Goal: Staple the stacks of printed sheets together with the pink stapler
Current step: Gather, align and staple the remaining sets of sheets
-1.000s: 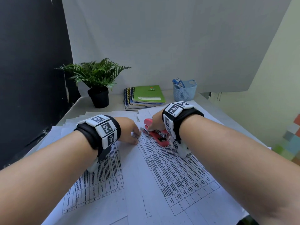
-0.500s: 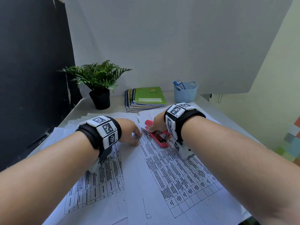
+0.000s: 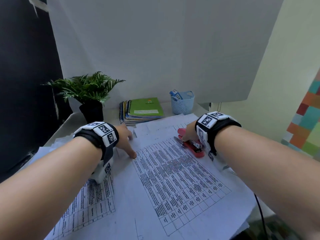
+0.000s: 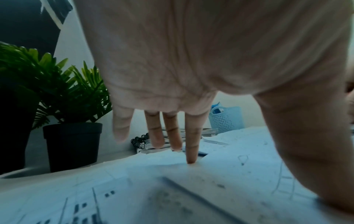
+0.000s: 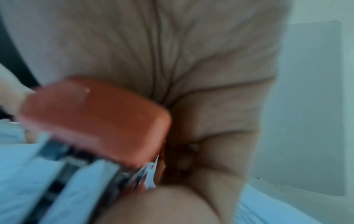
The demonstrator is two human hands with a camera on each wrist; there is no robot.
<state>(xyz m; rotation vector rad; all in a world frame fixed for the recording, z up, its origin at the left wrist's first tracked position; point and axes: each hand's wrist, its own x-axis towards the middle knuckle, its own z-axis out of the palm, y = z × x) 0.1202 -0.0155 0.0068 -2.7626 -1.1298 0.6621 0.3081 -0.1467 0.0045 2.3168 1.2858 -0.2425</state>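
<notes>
A potted fern (image 3: 86, 90) in a black pot stands at the back left of the desk (image 3: 72, 120). Just to its right lies a stack of spiral notebooks (image 3: 142, 110) (the top one green). Further right sits a pale blue basket (image 3: 182, 103) holding a small blue-and-white box (image 3: 175, 94).

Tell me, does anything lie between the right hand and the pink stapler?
No. The right hand already grips the pink plastic stapler, which rests on the white printed sheets; nothing visible lies between them.
</notes>
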